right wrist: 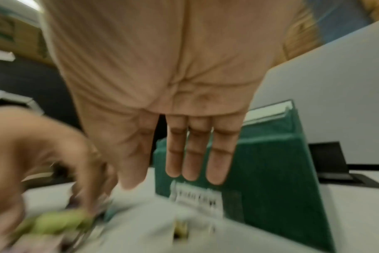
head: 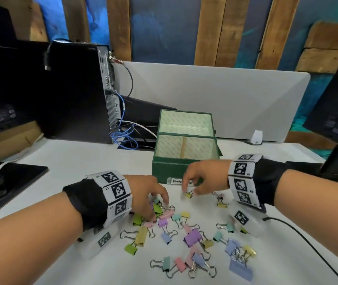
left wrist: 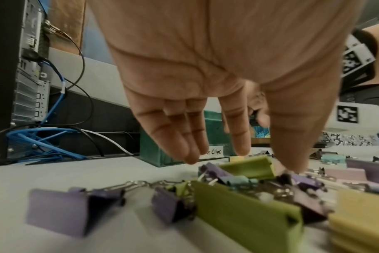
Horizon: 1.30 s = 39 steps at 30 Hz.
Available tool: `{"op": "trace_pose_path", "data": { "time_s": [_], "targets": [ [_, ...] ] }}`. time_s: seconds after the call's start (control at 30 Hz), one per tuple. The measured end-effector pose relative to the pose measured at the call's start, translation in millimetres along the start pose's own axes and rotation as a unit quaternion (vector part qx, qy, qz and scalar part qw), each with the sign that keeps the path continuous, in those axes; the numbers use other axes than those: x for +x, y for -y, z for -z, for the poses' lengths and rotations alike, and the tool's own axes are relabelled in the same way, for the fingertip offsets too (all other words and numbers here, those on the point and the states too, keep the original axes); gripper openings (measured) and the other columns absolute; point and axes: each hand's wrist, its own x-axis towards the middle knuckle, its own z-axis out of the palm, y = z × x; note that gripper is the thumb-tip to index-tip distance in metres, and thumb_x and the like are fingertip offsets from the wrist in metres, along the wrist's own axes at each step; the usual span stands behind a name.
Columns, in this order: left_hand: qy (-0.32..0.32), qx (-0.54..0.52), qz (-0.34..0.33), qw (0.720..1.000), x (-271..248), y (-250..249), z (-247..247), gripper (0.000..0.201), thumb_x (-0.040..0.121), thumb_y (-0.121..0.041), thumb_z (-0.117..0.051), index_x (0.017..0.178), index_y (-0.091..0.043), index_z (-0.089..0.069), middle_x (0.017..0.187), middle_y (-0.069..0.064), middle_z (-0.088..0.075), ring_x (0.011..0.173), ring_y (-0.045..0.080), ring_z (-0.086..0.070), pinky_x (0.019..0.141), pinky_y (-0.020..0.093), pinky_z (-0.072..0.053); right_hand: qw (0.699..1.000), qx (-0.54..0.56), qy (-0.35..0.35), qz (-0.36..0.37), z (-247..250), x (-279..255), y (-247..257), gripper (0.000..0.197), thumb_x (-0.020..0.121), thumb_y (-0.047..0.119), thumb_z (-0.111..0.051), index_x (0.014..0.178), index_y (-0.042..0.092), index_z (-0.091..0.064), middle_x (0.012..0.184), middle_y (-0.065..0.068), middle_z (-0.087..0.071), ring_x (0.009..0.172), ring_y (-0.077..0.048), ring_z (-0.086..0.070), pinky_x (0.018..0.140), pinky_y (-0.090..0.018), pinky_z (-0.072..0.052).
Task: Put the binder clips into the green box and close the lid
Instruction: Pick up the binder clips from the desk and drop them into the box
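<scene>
The green box [head: 172, 168] stands open, its lid [head: 185, 120] tipped upright behind it, a divider splitting its pale-lined inside, a white label on its front wall. Pastel binder clips [head: 192, 237] lie scattered just in front of the box, none inside it.

Left hand [head: 149, 194] and right hand [head: 203, 177] reach down, fingers extended.
</scene>
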Motion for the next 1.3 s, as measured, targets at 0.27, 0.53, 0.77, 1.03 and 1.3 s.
{"op": "trace_pose_path", "data": {
  "time_s": [0.27,0.53,0.77,1.03,1.3],
  "targets": [
    [0.009,0.035,-0.007,0.999,5.0,-5.1,-5.9,0.047,0.081,-0.039,-0.065,0.126,-0.037,-0.053,0.126,0.000,-0.050,0.113,0.018,-0.052,0.096,0.031,-0.045,0.995,-0.043,0.086,-0.027,-23.9,8.3,1.0,0.052,0.085,0.027,-0.064,0.133,0.034,-0.048,0.140,0.001,-0.045,0.121,-0.020,-0.050,0.095,-0.027,-0.039],
    [-0.009,0.000,0.010,1.000,7.2,-4.5,-7.7,0.041,0.075,-0.034,-0.072,0.113,-0.028,-0.058,0.113,-0.007,-0.048,0.089,0.010,-0.047,0.081,0.024,-0.044,0.997,-0.017,0.080,0.007,-30.8,7.9,14.3,0.044,0.080,0.037,-0.068,0.122,0.031,-0.056,0.126,-0.001,-0.054,0.112,-0.020,-0.054,0.091,-0.029,-0.042],
    [-0.029,-0.124,0.026,0.991,1.2,3.3,-1.1,0.028,0.074,-0.024,-0.074,0.094,-0.032,-0.057,0.073,-0.015,-0.048,0.060,0.010,-0.053,0.062,0.023,-0.050,0.996,-0.032,0.076,0.040,-31.6,11.6,19.2,0.029,0.081,0.020,-0.069,0.109,0.020,-0.062,0.100,0.004,-0.049,0.089,-0.015,-0.051,0.076,-0.026,-0.042],
    [-0.149,-0.185,0.021,0.971,0.6,22.1,23.6,0.031,0.073,-0.018,-0.075,0.091,-0.034,-0.057,0.083,-0.014,-0.055,0.077,0.013,-0.057,0.078,0.029,-0.050,0.999,0.000,0.049,0.015,-34.3,14.7,4.0,0.028,0.076,0.007,-0.067,0.070,0.029,-0.049,0.087,0.004,-0.055,0.074,-0.014,-0.049,0.057,-0.018,-0.036],
    [-0.223,-0.265,0.044,0.937,12.1,39.4,45.1,0.028,0.073,-0.019,-0.076,0.097,-0.026,-0.063,0.090,-0.007,-0.062,0.066,0.008,-0.054,0.078,0.030,-0.047,0.995,0.046,0.084,-0.024,-33.2,13.8,-9.2,0.020,0.077,0.013,-0.070,0.088,0.024,-0.057,0.081,0.007,-0.052,0.075,-0.016,-0.050,0.064,-0.025,-0.041]
  ]
}}
